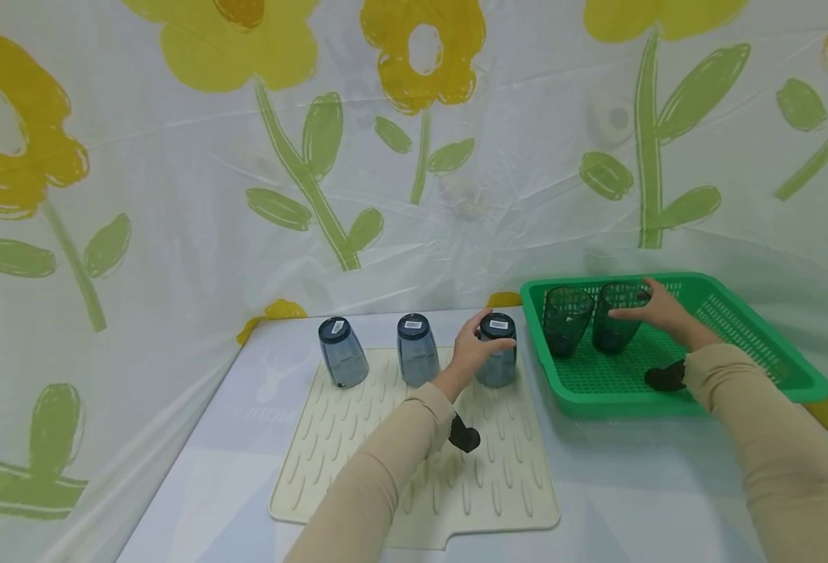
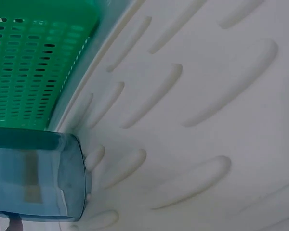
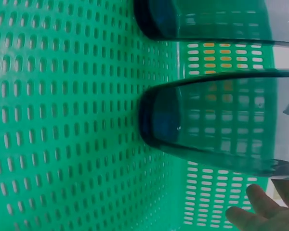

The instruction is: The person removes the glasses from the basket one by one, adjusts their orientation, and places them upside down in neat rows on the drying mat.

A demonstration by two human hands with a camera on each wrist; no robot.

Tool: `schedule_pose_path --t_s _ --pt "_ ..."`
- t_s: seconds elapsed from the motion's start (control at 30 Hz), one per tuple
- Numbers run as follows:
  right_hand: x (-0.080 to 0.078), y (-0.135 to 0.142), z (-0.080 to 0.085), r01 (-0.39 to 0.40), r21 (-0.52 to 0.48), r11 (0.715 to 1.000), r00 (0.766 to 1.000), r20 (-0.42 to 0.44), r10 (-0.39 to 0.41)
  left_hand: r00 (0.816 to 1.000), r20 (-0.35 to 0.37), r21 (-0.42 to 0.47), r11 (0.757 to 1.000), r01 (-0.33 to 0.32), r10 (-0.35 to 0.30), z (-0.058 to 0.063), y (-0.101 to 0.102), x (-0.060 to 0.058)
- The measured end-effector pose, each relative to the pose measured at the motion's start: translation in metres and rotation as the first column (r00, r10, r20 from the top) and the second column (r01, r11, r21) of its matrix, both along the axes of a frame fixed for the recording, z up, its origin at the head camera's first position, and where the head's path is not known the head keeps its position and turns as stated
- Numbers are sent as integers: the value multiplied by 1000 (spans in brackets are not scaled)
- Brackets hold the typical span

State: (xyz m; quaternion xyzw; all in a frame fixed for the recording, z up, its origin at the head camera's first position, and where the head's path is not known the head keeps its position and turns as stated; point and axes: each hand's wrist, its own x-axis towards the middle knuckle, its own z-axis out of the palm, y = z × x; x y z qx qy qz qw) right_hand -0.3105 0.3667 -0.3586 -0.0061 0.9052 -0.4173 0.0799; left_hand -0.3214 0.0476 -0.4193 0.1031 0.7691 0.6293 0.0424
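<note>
Three blue-grey glasses stand upside down in a row on the cream draining mat (image 1: 371, 453): a left glass (image 1: 343, 356), a middle glass (image 1: 417, 352) and a right glass (image 1: 500, 367). My left hand (image 1: 471, 348) holds the right glass, thumb across its front; in the left wrist view that glass (image 2: 33, 173) meets the mat, with fingertips at the lower corner. Two more glasses stand mouth up in the green basket (image 1: 561, 391). My right hand (image 1: 670, 313) has its fingers spread at the rim of the right-hand one (image 1: 614, 328); contact is unclear. The other glass (image 1: 567, 320) stands beside it.
The basket stands right of the mat, against a flower-printed curtain (image 1: 498, 203) that hangs behind and at both sides. White table surface (image 1: 639, 485) shows in front of the basket. A black wrist mount (image 1: 464, 434) hangs under the left wrist.
</note>
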Motion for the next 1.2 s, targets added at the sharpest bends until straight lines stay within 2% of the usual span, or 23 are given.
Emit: schedule_pose_path --t_s 0.3,0.53,0.8,1.0,1.2 --pt "0 -2 -8 76 -27 997 997 31 -75 1000 3 18 1000 -23 23 -3 1 4" --pt "-2 -4 -12 80 -59 995 997 17 -79 999 -23 10 999 -38 38 0 0 8" --pt "-2 -3 -16 64 -157 985 998 -7 -66 999 -34 6 1000 -18 18 4 -1 11" --pt "-3 1 -15 55 -128 990 998 -31 -60 998 -55 17 1000 25 -24 7 -7 11" --pt "-3 1 -1 58 -127 990 998 -18 -61 996 -63 32 998 59 -57 10 -17 12"
